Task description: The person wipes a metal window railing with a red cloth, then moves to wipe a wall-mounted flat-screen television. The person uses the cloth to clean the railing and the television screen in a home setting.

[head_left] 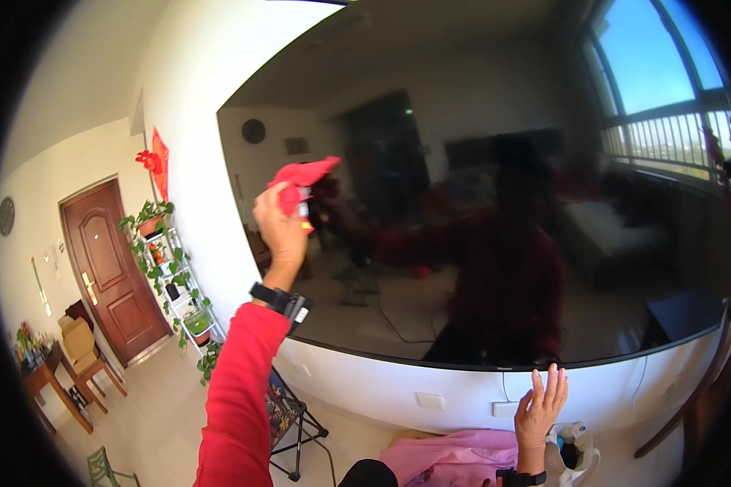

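Observation:
My left hand (281,226) is raised at the left side of a large wall-mounted television (402,243), gripping a red cloth (298,182) against or just in front of the dark screen. Part of the cloth is hidden behind the fingers. My right hand (540,406) is at the television's lower edge, fingers apart and fingertips at the black frame, holding nothing. A dark strap with a small device is on each wrist. The screen reflects the room, a window and a person in red.
Below the television lie a pink cloth (457,453) and a white bag (575,462). A folding stool (286,414) stands on the floor at lower left. Further left are a plant shelf (186,292), a brown door (113,268), a chair (85,353) and a wooden table (52,371). Wall sockets (430,400) sit below the screen.

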### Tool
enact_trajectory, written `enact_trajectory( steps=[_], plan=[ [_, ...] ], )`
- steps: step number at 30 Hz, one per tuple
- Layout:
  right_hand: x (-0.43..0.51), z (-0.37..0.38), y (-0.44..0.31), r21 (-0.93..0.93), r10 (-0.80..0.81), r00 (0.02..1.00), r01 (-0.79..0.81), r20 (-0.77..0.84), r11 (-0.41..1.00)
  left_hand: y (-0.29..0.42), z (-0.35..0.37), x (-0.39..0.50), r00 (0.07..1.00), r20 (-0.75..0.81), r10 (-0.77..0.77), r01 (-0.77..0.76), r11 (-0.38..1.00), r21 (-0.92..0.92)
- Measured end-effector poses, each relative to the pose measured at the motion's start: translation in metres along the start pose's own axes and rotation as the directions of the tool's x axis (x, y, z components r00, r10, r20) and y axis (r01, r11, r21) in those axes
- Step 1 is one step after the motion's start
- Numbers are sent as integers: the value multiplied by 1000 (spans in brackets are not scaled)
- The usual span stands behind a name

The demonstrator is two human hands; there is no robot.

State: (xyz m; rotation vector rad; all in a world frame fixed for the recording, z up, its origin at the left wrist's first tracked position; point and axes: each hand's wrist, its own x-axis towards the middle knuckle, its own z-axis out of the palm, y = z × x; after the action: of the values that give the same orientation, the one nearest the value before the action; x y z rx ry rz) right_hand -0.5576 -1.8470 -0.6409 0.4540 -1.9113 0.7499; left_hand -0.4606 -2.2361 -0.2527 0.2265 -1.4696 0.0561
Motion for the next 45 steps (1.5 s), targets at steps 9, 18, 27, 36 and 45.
enact_trajectory(
  steps=[9, 18, 27, 36, 45],
  plan=[
    [-6, 14, 10, -68, -54, 997, 50, -50, 996, 91, 21, 33, 774, -52, 631, -633, 767, -103],
    [-8, 22, 8, -66, -27, 996, 22, -84, 998, -95, 7, 49, 999, 8, 51, -52, 977, 205],
    [-8, 21, 8, -61, -17, 997, 13, -74, 998, -104, -31, -96, 984, 177, -10, 15, 1000, -27],
    [-11, 20, 14, -98, -44, 998, 38, -54, 994, 16, -28, -76, 585, 204, 785, -761, 618, -197],
    [-8, 19, 11, -70, -30, 998, 25, -62, 997, -104, -16, -34, 980, 137, -144, 129, 985, 114]
  ],
)
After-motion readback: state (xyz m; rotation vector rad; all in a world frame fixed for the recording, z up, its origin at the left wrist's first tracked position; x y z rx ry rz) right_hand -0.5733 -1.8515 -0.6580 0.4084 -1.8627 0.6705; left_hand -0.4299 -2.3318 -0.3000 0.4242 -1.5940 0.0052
